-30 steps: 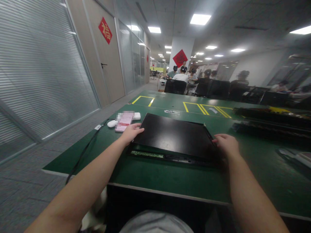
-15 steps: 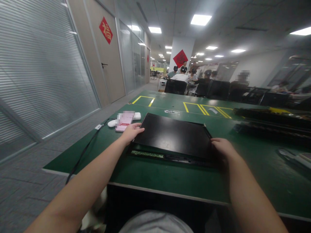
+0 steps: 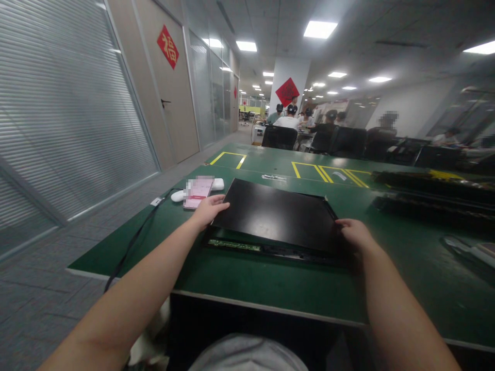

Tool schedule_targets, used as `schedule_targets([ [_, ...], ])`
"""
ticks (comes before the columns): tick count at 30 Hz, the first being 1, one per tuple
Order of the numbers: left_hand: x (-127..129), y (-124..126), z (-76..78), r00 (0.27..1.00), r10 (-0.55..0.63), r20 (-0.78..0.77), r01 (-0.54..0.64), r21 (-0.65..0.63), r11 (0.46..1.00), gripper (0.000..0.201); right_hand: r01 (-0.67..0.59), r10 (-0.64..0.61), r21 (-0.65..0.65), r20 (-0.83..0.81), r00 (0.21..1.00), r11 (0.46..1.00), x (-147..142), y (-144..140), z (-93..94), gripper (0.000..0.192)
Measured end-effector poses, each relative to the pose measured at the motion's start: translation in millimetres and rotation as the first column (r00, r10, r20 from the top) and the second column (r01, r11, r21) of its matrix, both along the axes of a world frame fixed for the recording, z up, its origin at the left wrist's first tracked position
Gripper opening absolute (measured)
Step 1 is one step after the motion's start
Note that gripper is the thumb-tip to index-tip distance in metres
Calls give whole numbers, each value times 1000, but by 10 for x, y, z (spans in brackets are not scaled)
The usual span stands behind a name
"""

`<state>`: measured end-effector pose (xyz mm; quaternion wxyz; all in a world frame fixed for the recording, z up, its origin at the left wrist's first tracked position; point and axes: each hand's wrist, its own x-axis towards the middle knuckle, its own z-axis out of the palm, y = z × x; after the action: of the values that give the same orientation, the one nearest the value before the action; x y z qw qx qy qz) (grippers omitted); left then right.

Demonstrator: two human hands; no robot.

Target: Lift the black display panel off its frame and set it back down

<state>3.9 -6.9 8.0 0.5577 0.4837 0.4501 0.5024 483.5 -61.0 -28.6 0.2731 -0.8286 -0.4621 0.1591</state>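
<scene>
A large black flat panel (image 3: 276, 214) lies on the green table (image 3: 270, 281), its near edge raised above a thin strip with a green circuit board (image 3: 234, 245). My left hand (image 3: 209, 208) grips the panel's left edge near the front corner. My right hand (image 3: 356, 234) grips the panel's right front corner, fingers curled over the edge. Both arms reach forward from the bottom of the view.
A pink phone (image 3: 197, 190) and a white device (image 3: 178, 196) with a black cable lie left of the panel. Dark panels are stacked at the right (image 3: 429, 193). Yellow floor-tape boxes (image 3: 328, 172) mark the table's far part. Several people sit at desks beyond.
My right hand slid inward and closed on the panel's right front corner. My left hand stayed on the left edge. The panel barely moved.
</scene>
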Motion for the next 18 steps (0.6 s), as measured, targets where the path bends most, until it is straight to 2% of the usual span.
schedule_targets([
  [5, -7, -21, 27, 997, -23, -80, 29, 70, 997, 58, 27, -26, 6, -52, 998, 1000, -15, -12, 5, 49],
  [8, -17, -23, 27, 982, -9, -190, 26, 88, 996, 52, 39, -37, 27, -66, 997, 999, -40, -22, 13, 47],
  [13, -25, 3, 5, 908, 112, -404, -35, 193, 980, 36, 52, -48, 56, -76, 996, 997, -84, -45, 36, 49],
  [18, -36, 41, -28, 842, 114, -527, 7, 221, 975, 27, 74, -65, 63, -139, 988, 995, -135, -78, 85, 51],
])
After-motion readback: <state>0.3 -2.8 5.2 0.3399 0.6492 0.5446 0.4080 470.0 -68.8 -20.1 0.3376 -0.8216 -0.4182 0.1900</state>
